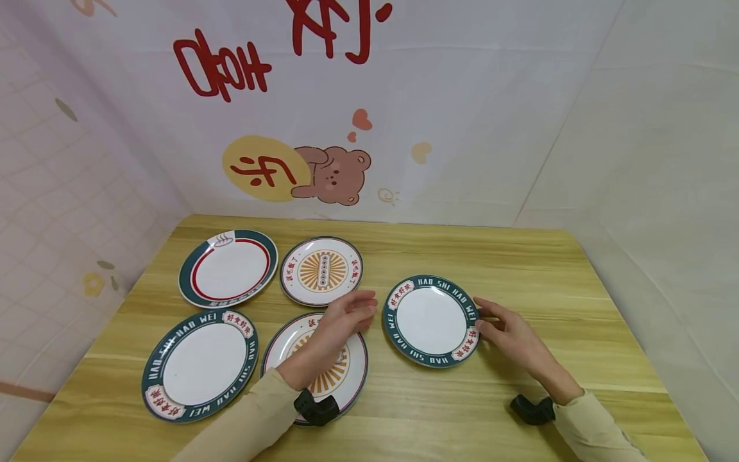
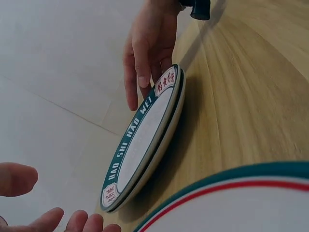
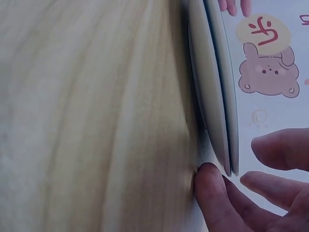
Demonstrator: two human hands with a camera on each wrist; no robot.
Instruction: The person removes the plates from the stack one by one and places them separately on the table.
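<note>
Two stacked plates [image 1: 430, 321] stand right of the table's middle; the upper one has a green lettered rim and white centre. Both rims show edge-on in the right wrist view, upper plate [image 3: 226, 96]. At the stack's right edge is my right hand [image 1: 514, 333], fingers loosely bent by the rim; firm contact cannot be told. My left hand [image 1: 345, 319] hovers left of the stack with relaxed fingers and nothing held, partly covering a sunburst plate [image 1: 358, 366]. Its fingers [image 2: 48, 220] are spread apart from the stack in the left wrist view.
On the table's left lie a green-rimmed plate with a red ring [image 1: 228, 266], a smaller orange sunburst plate [image 1: 321, 271] and a large green lettered plate [image 1: 202, 364]. Behind the wooden table [image 1: 491, 253] hangs a white cloth with a printed bear [image 1: 335, 176].
</note>
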